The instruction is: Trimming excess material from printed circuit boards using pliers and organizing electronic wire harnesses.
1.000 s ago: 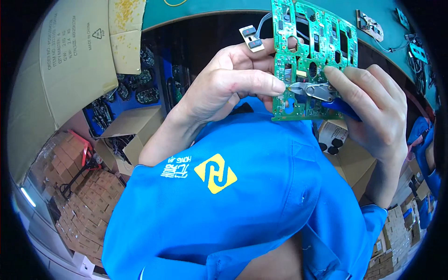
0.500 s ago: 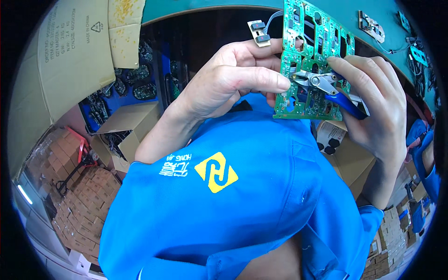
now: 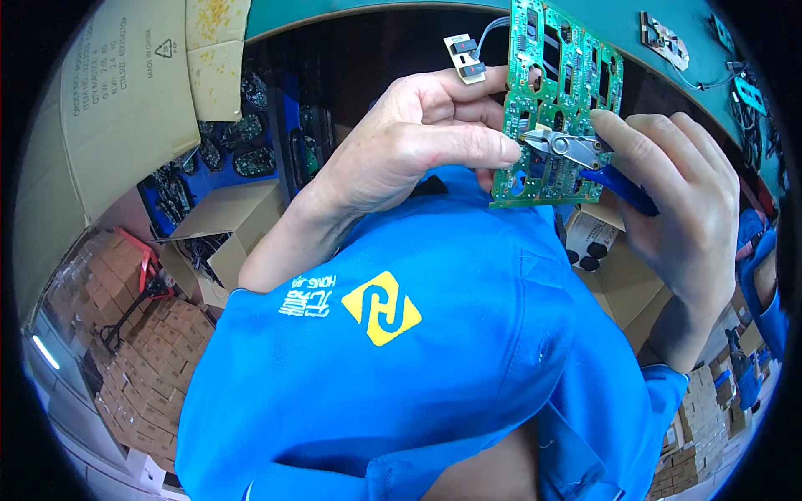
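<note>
A green circuit board panel (image 3: 555, 188) with several cut-outs is held up near the table's front edge. My left hand (image 3: 426, 138) grips its left edge, thumb on the face and fingers behind. In my right hand (image 3: 681, 171) is a pair of side cutters (image 3: 622, 188) with blue handles. Their metal jaws lie against the face of the panel, close to my left thumb; whether the jaws touch a part is too small to tell. A small tan board (image 3: 464, 58) with two black components hangs by grey wires from the panel's upper left.
Behind is a green table (image 3: 393, 10) with wired boards (image 3: 664, 42) at the right. A large cardboard carton (image 3: 125, 108) stands at the left, beside blue trays of dark assemblies (image 3: 255, 163). Open boxes (image 3: 238, 221) are below. Another person's arm (image 3: 767, 280) shows at far right.
My right hand has shifted slightly right, and the cutters' handles look closer together. The panel has tilted a little; my left hand keeps its grip.
</note>
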`<state>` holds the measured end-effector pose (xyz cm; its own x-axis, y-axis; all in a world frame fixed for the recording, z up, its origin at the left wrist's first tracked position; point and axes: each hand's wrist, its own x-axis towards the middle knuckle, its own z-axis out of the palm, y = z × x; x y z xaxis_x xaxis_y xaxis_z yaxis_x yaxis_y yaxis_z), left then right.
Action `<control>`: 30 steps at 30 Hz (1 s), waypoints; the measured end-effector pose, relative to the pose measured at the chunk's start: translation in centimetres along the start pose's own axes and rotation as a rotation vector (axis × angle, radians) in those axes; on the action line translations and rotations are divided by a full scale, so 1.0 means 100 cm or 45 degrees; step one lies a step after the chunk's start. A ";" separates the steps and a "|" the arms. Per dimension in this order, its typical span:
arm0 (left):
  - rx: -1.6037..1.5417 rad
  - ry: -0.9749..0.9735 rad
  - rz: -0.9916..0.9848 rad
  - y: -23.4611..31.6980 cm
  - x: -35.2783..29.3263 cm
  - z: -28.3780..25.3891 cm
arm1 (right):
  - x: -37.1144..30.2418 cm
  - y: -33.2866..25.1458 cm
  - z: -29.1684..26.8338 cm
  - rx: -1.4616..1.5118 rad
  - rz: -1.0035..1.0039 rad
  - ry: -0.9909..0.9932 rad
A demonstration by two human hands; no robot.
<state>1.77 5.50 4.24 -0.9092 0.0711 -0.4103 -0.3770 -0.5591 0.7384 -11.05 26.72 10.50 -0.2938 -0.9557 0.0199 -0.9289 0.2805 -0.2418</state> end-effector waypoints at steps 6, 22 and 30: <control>0.003 0.010 -0.013 0.000 0.000 0.001 | -0.003 -0.001 0.005 0.008 -0.014 0.068; -0.001 -0.031 -0.154 0.011 0.001 0.002 | -0.005 0.003 0.004 0.005 0.027 0.106; 0.018 -0.018 -0.004 0.003 0.001 0.002 | -0.001 0.003 0.001 -0.049 -0.042 0.110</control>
<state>1.56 5.52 4.55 -0.9102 0.0845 -0.4054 -0.3824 -0.5472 0.7446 -11.27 26.86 10.37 -0.2795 -0.9537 0.1115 -0.9459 0.2535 -0.2025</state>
